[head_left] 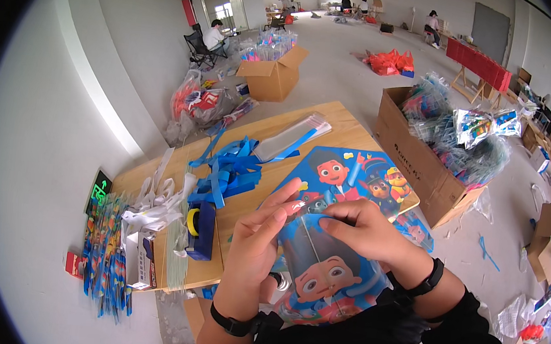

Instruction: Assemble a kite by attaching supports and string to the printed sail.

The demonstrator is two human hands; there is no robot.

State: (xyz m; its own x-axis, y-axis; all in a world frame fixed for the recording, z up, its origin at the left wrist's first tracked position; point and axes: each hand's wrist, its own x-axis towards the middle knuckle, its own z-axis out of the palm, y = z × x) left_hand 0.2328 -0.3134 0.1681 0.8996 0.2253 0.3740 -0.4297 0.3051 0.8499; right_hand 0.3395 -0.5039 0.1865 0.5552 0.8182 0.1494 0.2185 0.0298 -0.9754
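Note:
In front of me is a blue kite [329, 270] printed with a cartoon face, a thin rod running along its middle. My right hand [366, 230] pinches its upper edge between thumb and fingers. At the same edge, to the left, my left hand [256, 240] has its thumb and fingers closed about the corner, with a small whitish bit showing at the fingertips. Beyond my hands, a flat stack of similar blue cartoon-printed sheets [332, 167] lies on the wooden table [327, 118].
Blue strips [226, 170], clear plastic sleeves [292, 137] and a tape dispenser [201, 231] are on the table. Folded printed bundles [108, 255] hang over its left edge, beside white strips [153, 206]. A large carton [416, 159] of bagged goods stands at right. Several people sit farther off.

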